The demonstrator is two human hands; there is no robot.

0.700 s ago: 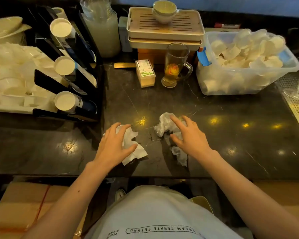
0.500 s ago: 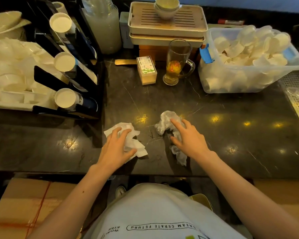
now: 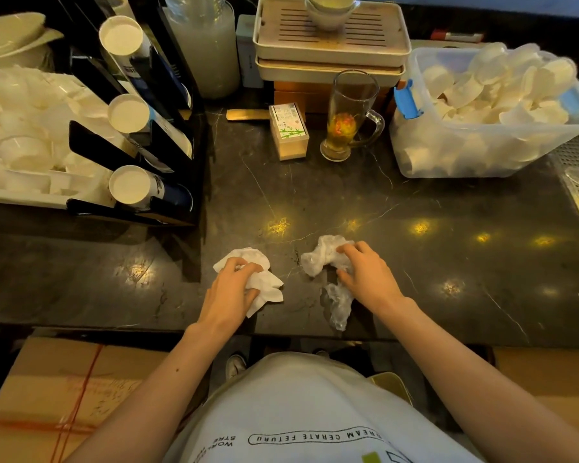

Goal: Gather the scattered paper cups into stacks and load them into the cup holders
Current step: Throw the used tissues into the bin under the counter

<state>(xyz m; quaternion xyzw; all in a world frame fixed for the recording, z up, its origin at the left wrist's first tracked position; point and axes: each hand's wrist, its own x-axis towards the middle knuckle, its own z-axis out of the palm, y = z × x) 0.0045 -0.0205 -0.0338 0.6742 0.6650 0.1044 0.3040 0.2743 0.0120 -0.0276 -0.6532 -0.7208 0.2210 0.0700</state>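
So right now neither hand is on a cup: your left hand (image 3: pixel 234 292) is curled around a white paper napkin (image 3: pixel 261 282) and your right hand (image 3: pixel 365 275) is pressing down on a crumpled clear plastic wrapper (image 3: pixel 328 259), fingers bent over it, both low on the dark marble surface (image 3: pixel 448 228). The loose paper cups (image 3: pixel 502 85) are all heaped in the clear plastic bin (image 3: pixel 455 162) at the far right, well apart from your hands, while the black cup holders (image 3: pixel 168 135) at the far left already show three stacks poking out base-first. Looks to me like you're clearing trash before the next batch. When you go for the cups, remember they're super light and thin-walled, so they'll crush or go oval if you pinch the rim hard. I'd grab around the body near the base, nest them gently, and support a stack along its length, since it'll probably flex or slip apart. The tall glass mug (image 3: pixel 351 115) sits just beside the bin, so watch your elbow.
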